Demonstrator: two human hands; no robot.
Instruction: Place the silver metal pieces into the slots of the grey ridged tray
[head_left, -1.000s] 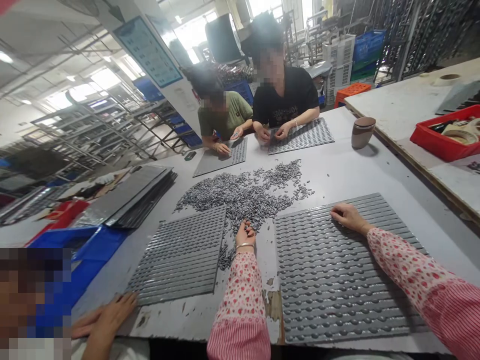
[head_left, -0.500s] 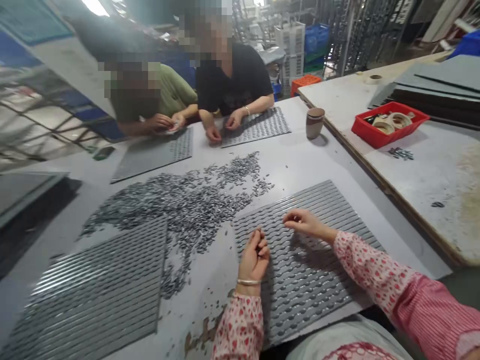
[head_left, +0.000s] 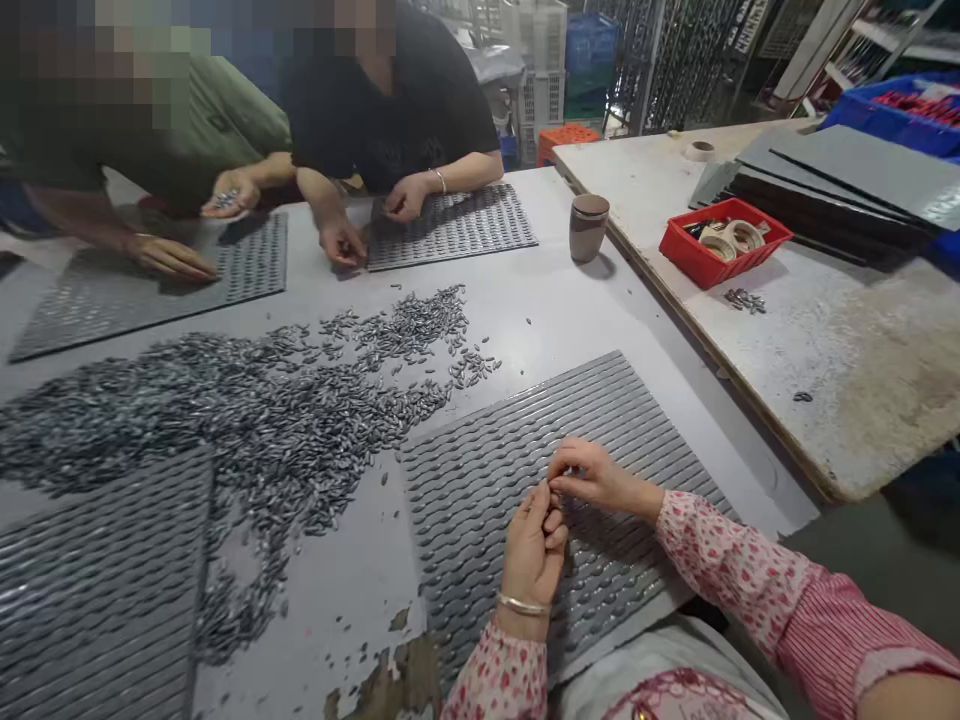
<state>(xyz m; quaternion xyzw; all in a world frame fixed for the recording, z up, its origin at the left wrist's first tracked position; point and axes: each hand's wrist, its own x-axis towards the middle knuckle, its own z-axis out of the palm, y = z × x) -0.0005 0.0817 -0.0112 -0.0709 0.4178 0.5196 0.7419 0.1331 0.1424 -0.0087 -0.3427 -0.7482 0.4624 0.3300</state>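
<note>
A grey ridged board [head_left: 480, 440] with rows of slots lies in front of me; small dark oval pieces sit along many of its rows. Over the board's middle my left hand [head_left: 536, 540] is curled, palm up, around something I cannot make out. My right hand [head_left: 589, 472] pinches at the fingertips of the left, and whatever is between its fingers is too small to see. To the left spreads a big heap of loose dark oval pieces [head_left: 300, 430], some of it close to the board's far left corner.
Another ridged board [head_left: 105, 590] lies at the lower left. Across the table two people work over boards [head_left: 457, 228]. A lidded cup [head_left: 589, 228] stands near the side table [head_left: 847, 330], which holds a red bin [head_left: 720, 265] with tape rolls and stacked grey panels [head_left: 862, 180].
My right hand has come down and left to meet my left hand. The view has turned right. One person opposite now holds out a palm of pieces, the other hand on a board.
</note>
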